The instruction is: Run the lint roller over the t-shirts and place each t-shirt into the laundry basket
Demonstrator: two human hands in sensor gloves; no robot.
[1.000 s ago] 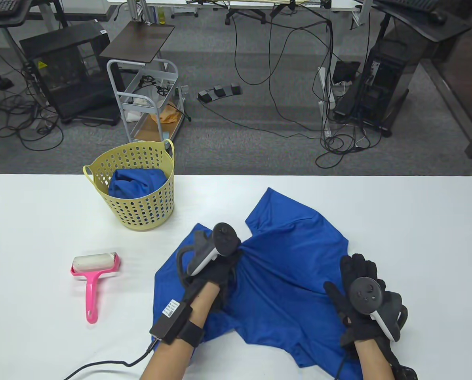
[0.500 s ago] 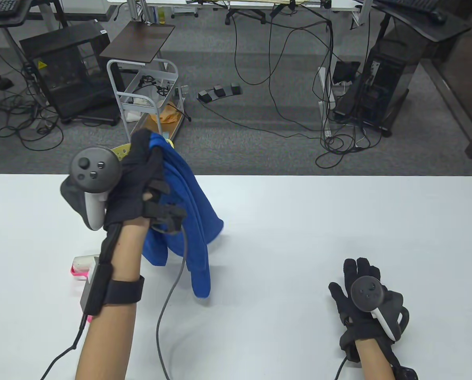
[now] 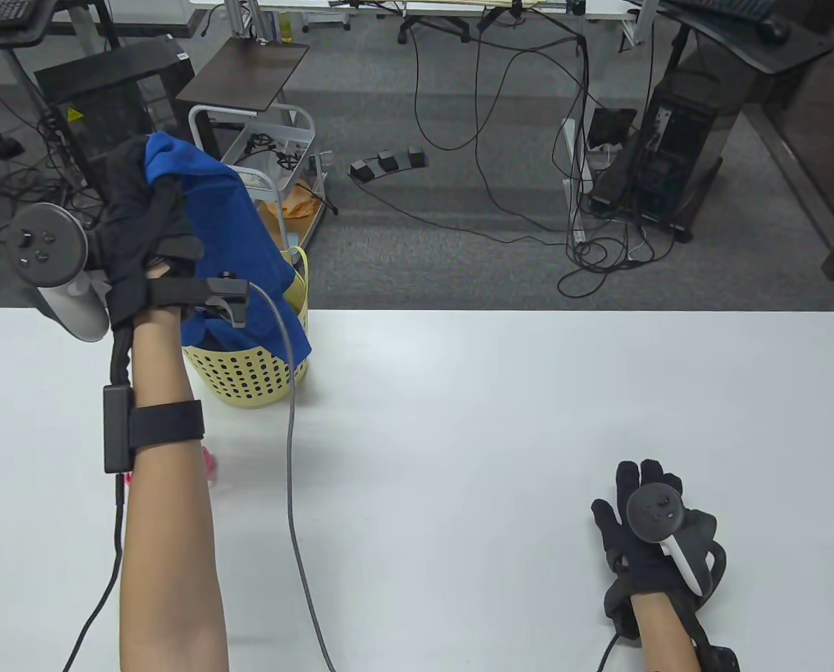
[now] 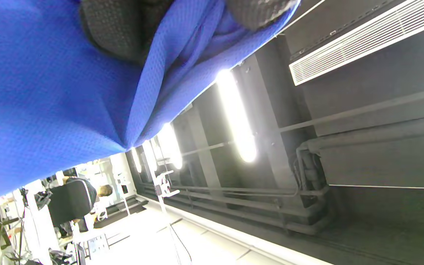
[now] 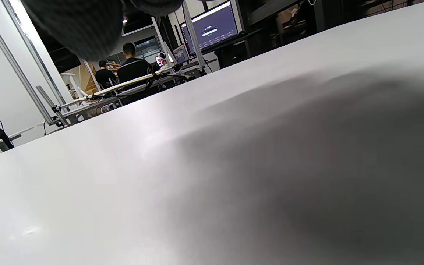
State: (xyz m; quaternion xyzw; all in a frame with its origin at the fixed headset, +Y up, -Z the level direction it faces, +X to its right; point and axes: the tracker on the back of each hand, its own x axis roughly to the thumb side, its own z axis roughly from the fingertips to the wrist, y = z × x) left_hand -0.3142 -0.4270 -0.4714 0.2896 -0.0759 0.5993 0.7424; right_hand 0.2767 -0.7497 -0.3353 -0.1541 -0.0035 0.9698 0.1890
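Left hand (image 3: pixel 133 231) is up high with its fingers bunched around the blue t-shirt (image 3: pixel 238 259), which hangs down into the yellow laundry basket (image 3: pixel 249 374) at the back left of the white table (image 3: pixel 529 420). Right hand (image 3: pixel 644 542) lies flat and relaxed on the table near the front right, holding nothing. No readable writing anywhere; behind the table it's grey carpet, loose cables and a small metal cart (image 3: pixel 263 175).

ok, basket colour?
Pale yellow, perforated basket; clearest in the table view, partly hidden behind the blue shirt.
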